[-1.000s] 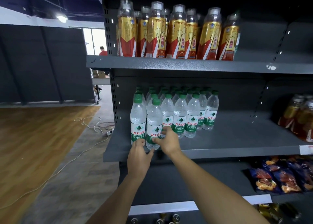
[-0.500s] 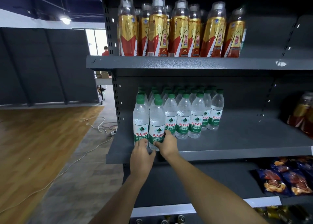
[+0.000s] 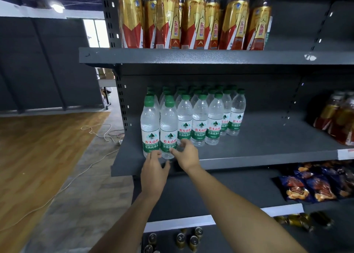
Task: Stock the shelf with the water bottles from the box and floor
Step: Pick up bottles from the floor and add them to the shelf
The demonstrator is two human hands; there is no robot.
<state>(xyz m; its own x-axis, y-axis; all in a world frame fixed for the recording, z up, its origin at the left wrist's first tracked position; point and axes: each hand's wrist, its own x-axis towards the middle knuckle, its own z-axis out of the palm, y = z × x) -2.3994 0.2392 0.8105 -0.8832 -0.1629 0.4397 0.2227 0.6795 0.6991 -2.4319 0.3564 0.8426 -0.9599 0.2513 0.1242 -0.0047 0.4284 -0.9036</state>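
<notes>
A: Step in hand?
B: Placement, judging by position: front pair of water bottles (image 3: 168, 130) upright at the left front of the middle shelf (image 3: 268, 138), touching each other, just ahead of the stocked rows (image 3: 200, 122).
A: Hand state?
B: Left hand (image 3: 154, 168): fingers near straight, tips against the base of the left bottle, thumb spread, nothing gripped. Right hand (image 3: 186, 155): fingers loosely curled beside the base of the right bottle; gripping or merely touching, cannot tell.
A: Next move?
B: Probably: let go, draw both hands back without tipping the pair, then fetch more stock; box not in view. Fill the bare shelf area to the right.
A: Surroundings?
B: Dark metal shelving. Above: gold-and-red drink bottles (image 3: 191, 23). Below right: snack bags (image 3: 306, 187). Bottom level: cans (image 3: 180, 238). Left: wood-pattern floor (image 3: 38, 166), white cable (image 3: 104, 137) trailing over the grey strip beside it.
</notes>
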